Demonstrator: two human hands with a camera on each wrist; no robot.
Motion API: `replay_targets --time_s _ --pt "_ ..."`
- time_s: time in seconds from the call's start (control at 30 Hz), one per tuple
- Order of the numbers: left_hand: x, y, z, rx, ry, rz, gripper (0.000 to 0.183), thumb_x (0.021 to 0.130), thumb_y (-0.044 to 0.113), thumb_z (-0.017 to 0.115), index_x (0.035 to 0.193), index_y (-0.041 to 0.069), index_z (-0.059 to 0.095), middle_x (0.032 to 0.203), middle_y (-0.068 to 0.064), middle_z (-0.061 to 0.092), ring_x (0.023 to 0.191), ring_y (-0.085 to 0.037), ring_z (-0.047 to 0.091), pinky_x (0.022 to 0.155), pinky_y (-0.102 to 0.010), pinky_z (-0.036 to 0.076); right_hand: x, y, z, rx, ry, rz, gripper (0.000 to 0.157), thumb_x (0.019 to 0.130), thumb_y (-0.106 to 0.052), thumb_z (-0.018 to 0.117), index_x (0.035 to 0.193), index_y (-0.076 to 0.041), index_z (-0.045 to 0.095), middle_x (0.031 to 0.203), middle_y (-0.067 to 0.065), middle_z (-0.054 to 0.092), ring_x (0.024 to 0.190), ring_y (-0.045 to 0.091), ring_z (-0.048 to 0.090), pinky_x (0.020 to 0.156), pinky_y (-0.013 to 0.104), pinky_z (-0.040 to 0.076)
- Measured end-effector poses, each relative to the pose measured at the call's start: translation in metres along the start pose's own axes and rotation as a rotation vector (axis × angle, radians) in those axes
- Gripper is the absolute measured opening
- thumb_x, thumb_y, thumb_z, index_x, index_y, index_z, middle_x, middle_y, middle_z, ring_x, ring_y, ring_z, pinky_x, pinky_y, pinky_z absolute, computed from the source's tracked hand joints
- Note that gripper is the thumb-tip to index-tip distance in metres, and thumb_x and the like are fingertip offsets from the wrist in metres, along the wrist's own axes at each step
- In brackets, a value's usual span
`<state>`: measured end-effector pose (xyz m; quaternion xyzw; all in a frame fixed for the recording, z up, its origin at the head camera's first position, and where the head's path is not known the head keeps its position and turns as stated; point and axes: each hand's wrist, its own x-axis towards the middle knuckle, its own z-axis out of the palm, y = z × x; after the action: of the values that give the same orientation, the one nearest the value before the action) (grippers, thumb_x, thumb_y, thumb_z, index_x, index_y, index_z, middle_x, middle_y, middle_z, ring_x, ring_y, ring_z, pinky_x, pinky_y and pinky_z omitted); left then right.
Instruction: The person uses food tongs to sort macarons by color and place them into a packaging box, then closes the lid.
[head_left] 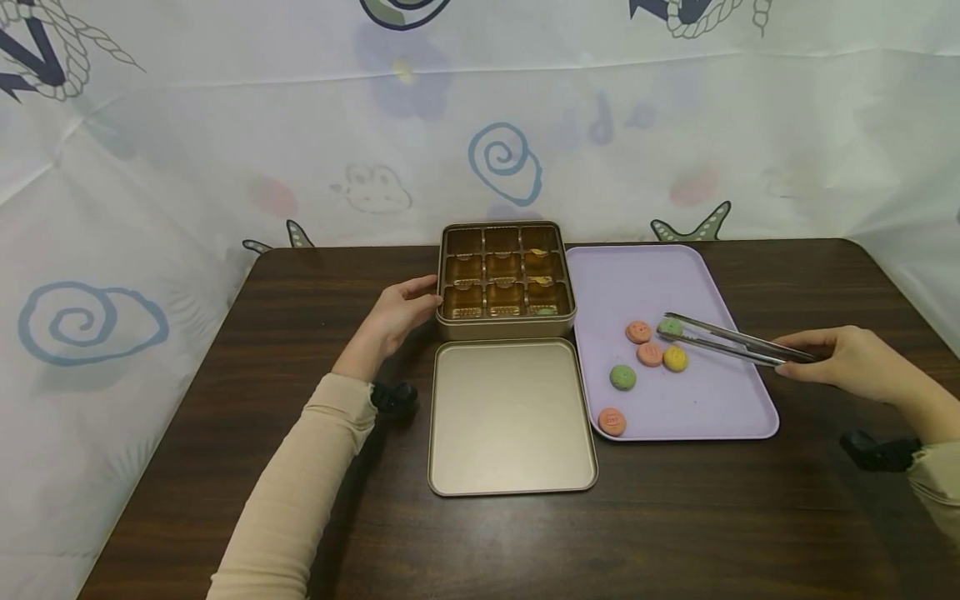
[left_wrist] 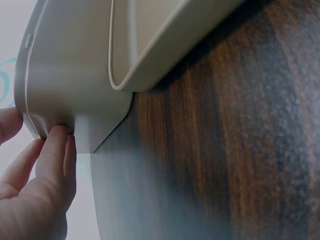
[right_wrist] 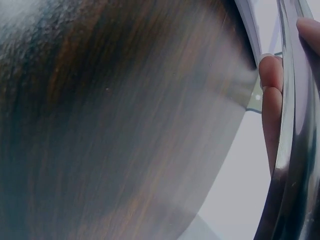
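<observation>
We saw the right grip (head_left: 858, 362), at the right of the frame, holding the tongs (head_left: 757, 342) near their rear end between fingers and thumb. The tongs were bare silvery metal, smooth and shiny, two slim arms spread apart at the tips. Between those tips, right of centre, sat the green disc (head_left: 670, 327), round and pale, within the outline of the tray (head_left: 720, 400); we could not tell whether the tips pinched it. The tray was flat lilac with rounded corners. Near the disc we counted three pink discs (head_left: 612, 421), faintly marked, a yellow disc (head_left: 676, 358) and another green disc (head_left: 622, 377). Near the middle of the frame stood the box (head_left: 510, 329), gold outside, its nine glossy brown compartments showing bits of yellow and green in the right column. The left grip (head_left: 397, 317) rested extended fingers against its left wall. The pale gold lid (head_left: 513, 417) lay below it on the dark wood-grained desk (head_left: 675, 517).
</observation>
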<state>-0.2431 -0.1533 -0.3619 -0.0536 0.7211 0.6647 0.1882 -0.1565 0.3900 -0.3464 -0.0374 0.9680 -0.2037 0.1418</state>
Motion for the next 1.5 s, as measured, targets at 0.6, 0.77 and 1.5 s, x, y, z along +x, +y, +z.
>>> replay_targets --time_s 0.6,0.77,1.5 --pt "-0.001 0.004 -0.001 0.024 -0.004 -0.007 0.056 0.098 0.006 0.046 0.151 0.007 0.028 0.156 -0.014 0.028 0.141 -0.025 0.036 0.120 -0.033 0.034 0.015 -0.025 -0.013 0.034 0.095 0.028 0.064 0.087 -0.044 0.068 0.130 0.002 0.057 0.123 0.036 0.056 0.098 0.039 0.061 0.068 0.042 0.054" --pt "-0.002 0.004 0.000 0.021 -0.003 -0.010 0.056 0.098 0.006 0.046 0.151 0.007 0.028 0.155 -0.014 0.029 0.141 -0.025 0.037 0.119 -0.033 0.034 0.023 -0.048 -0.020 0.060 0.091 0.022 0.067 0.087 -0.047 0.065 0.133 0.001 0.054 0.128 0.035 0.054 0.116 0.051 0.051 0.083 0.062 0.050" --pt "-0.001 0.001 -0.001 0.008 -0.009 -0.007 0.056 0.098 0.004 0.045 0.151 0.005 0.028 0.155 -0.017 0.029 0.141 -0.027 0.036 0.119 -0.034 0.034 0.086 -0.155 -0.026 0.146 0.106 -0.153 0.052 0.088 -0.032 0.067 0.132 -0.004 0.058 0.128 0.024 0.060 0.113 0.037 0.059 0.087 0.049 0.054"
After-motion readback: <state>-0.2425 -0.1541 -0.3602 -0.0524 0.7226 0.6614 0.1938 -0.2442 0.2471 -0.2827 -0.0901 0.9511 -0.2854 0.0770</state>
